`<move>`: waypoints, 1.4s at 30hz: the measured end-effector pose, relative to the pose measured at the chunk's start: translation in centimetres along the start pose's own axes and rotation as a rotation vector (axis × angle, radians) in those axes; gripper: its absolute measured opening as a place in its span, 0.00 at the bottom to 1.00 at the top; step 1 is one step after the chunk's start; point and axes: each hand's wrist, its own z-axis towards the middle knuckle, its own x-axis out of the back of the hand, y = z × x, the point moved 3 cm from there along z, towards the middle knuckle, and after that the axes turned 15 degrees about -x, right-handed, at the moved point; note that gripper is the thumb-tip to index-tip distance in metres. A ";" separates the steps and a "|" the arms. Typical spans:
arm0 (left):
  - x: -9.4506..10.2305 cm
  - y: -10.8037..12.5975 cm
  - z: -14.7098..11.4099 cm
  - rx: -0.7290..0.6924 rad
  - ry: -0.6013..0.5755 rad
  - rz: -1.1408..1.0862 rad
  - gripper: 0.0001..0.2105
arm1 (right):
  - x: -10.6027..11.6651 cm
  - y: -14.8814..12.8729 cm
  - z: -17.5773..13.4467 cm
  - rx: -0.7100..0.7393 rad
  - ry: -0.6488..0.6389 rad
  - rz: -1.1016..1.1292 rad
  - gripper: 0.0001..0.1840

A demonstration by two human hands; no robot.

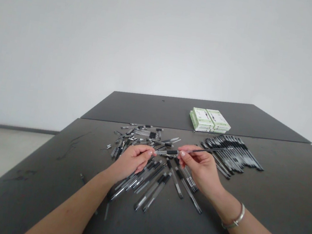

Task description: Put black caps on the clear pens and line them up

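My left hand (135, 157) pinches the clear end of a pen barrel (165, 152) with a black grip, held level above the pile. At the barrel's grip end, my right hand (198, 166) has thumb and fingers closed on a thin dark pen refill (212, 149), which sticks out to the right. Whether the refill's tip is inside the barrel is hidden by my right fingertips. Below and between my hands lie loose clear pens (156, 193) with black grips. Behind my left hand is a jumbled heap of pen parts (141, 134).
To the right, many pens (235, 154) lie side by side in a slanted row. White and green boxes (210, 119) are stacked behind them on the dark table (278, 198). A seam crosses the tabletop, and a pale wall stands beyond it.
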 end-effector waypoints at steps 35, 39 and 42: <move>0.5 -0.3 0.2 0.073 0.008 0.182 0.16 | -0.3 -0.4 -0.3 -0.138 0.017 0.303 0.07; 0.4 -0.4 0.3 0.074 -0.047 0.179 0.15 | -0.5 0.3 -0.2 -0.153 0.030 0.145 0.07; 0.2 -0.5 0.2 0.094 -0.127 0.178 0.14 | -0.9 0.4 -0.4 -0.174 0.014 0.009 0.11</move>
